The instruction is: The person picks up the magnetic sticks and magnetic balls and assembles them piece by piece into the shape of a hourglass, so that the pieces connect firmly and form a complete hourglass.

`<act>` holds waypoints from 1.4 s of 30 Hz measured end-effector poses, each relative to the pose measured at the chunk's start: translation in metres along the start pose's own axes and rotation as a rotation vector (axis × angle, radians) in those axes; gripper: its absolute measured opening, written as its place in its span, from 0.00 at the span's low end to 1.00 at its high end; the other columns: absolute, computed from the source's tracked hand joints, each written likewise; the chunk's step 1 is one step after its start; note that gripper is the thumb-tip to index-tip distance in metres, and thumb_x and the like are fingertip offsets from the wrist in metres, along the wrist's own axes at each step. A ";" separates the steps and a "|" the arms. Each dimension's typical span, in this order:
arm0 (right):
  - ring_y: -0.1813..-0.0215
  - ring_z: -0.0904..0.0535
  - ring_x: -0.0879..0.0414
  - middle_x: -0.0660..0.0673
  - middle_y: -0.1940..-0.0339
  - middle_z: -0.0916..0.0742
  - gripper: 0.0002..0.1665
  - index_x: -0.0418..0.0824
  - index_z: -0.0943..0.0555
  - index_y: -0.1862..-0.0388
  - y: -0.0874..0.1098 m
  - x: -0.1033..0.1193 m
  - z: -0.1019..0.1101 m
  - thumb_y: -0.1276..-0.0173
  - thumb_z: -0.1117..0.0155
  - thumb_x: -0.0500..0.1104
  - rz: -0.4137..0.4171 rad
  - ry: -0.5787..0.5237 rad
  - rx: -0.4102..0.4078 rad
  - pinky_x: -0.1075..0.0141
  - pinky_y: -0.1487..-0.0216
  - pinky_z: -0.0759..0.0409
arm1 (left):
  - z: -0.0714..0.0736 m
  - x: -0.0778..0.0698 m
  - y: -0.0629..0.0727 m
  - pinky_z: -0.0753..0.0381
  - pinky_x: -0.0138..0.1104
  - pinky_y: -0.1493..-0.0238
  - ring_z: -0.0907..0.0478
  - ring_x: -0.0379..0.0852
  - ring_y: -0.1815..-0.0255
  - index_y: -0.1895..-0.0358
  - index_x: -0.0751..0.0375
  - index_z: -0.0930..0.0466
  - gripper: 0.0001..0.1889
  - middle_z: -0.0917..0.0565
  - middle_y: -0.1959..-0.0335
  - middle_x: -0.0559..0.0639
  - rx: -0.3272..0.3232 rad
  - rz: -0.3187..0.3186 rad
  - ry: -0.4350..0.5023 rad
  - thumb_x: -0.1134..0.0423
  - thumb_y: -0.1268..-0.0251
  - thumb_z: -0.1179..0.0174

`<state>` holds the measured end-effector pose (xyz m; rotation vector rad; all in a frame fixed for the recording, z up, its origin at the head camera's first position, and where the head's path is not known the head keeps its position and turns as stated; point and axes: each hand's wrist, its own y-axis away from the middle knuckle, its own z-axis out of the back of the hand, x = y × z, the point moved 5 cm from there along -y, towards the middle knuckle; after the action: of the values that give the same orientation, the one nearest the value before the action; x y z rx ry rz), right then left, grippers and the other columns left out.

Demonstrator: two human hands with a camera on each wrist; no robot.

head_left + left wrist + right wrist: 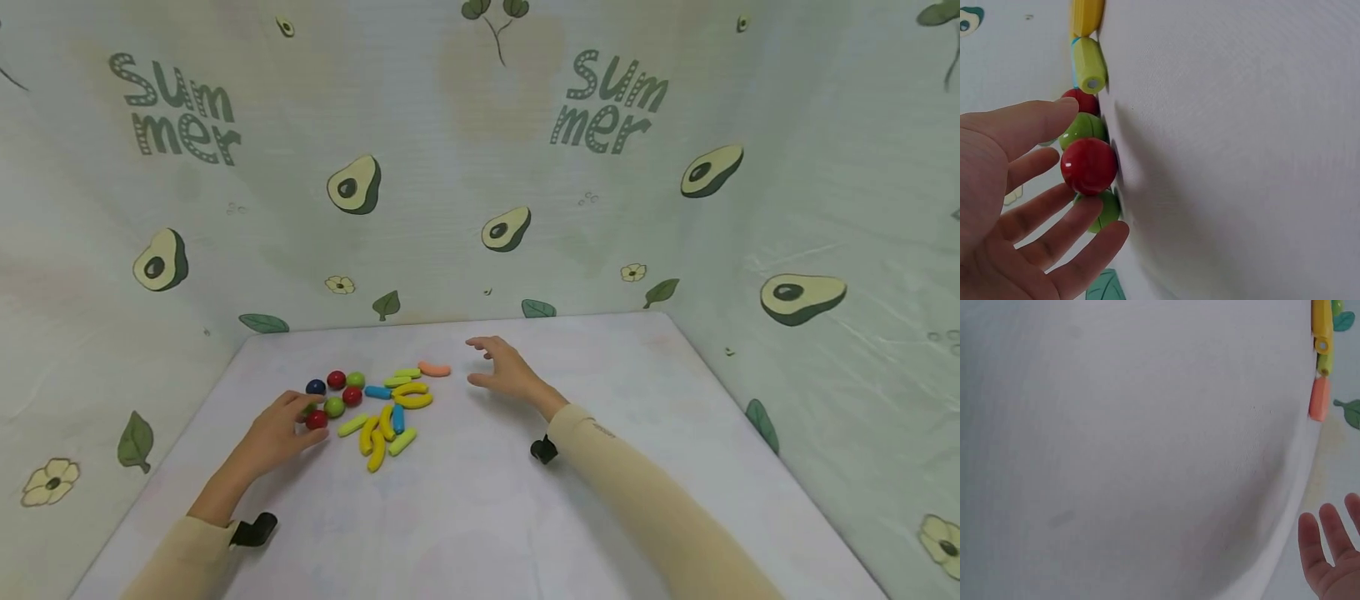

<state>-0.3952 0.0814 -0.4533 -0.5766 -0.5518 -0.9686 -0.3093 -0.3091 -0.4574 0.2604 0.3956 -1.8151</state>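
My left hand (273,435) reaches in at the left of a group of small balls, thumb and fingers spread apart. A glossy red ball (1089,166) lies between thumb and fingers in the left wrist view; whether a fingertip touches it I cannot tell. Partly hidden by that ball and the fingers is a green ball (1109,211). Another green ball (334,407) and a dark blue ball (316,387) sit close by. My right hand (510,371) hovers over the table, fingers spread, holding nothing. Nearest to it is an orange curved piece (435,369).
Right of the balls lie several yellow toy bananas (412,401), lime-green sticks (403,441) and blue sticks (398,418). They rest on a white-covered table (480,517). A printed curtain (435,108) rises behind the table and at both sides.
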 end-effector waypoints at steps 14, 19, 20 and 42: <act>0.29 0.23 0.38 0.34 0.26 0.24 0.39 0.41 0.31 0.20 -0.019 0.019 -0.033 0.25 0.28 0.43 -0.009 -0.032 0.072 0.48 0.29 0.22 | 0.001 0.012 0.002 0.11 0.55 0.52 0.17 0.58 0.53 0.37 0.63 0.20 0.26 0.15 0.49 0.62 0.027 0.015 0.008 0.61 0.36 0.24; 0.30 0.24 0.39 0.35 0.25 0.23 0.38 0.40 0.30 0.21 -0.025 0.025 -0.041 0.25 0.28 0.42 0.002 -0.013 0.083 0.50 0.28 0.23 | 0.003 0.013 0.003 0.11 0.55 0.52 0.17 0.57 0.54 0.43 0.62 0.19 0.21 0.15 0.52 0.59 0.033 0.023 0.022 0.64 0.36 0.24; 0.30 0.24 0.40 0.36 0.25 0.23 0.37 0.40 0.30 0.21 -0.026 0.026 -0.042 0.25 0.28 0.42 0.002 -0.011 0.084 0.50 0.28 0.23 | 0.003 0.013 0.003 0.11 0.55 0.52 0.17 0.56 0.54 0.44 0.62 0.19 0.20 0.15 0.52 0.59 0.031 0.024 0.023 0.64 0.36 0.24; 0.28 0.23 0.48 0.43 0.31 0.17 0.28 0.39 0.22 0.26 -0.033 0.028 -0.059 0.23 0.32 0.37 -0.035 0.097 0.114 0.55 0.24 0.26 | -0.006 0.012 -0.008 0.11 0.53 0.48 0.16 0.54 0.53 0.46 0.58 0.18 0.17 0.14 0.52 0.55 0.041 -0.009 0.063 0.67 0.35 0.25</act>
<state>-0.4009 0.0105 -0.4705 -0.4169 -0.5283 -0.9860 -0.3205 -0.3154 -0.4662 0.3451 0.4044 -1.8285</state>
